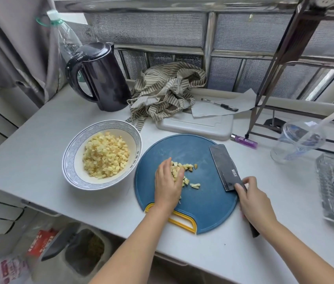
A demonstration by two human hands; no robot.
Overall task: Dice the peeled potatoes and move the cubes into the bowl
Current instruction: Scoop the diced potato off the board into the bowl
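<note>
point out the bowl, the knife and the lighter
bowl (68,160), head view, left rim
knife (226,167), head view, flat of the blade
lighter (244,141), head view, middle of its body

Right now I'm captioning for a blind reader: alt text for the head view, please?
A person's left hand rests on potato cubes on a round blue cutting board, while the right hand grips a cleaver lying flat on it. A patterned bowl of diced potato sits to the board's left.
</note>
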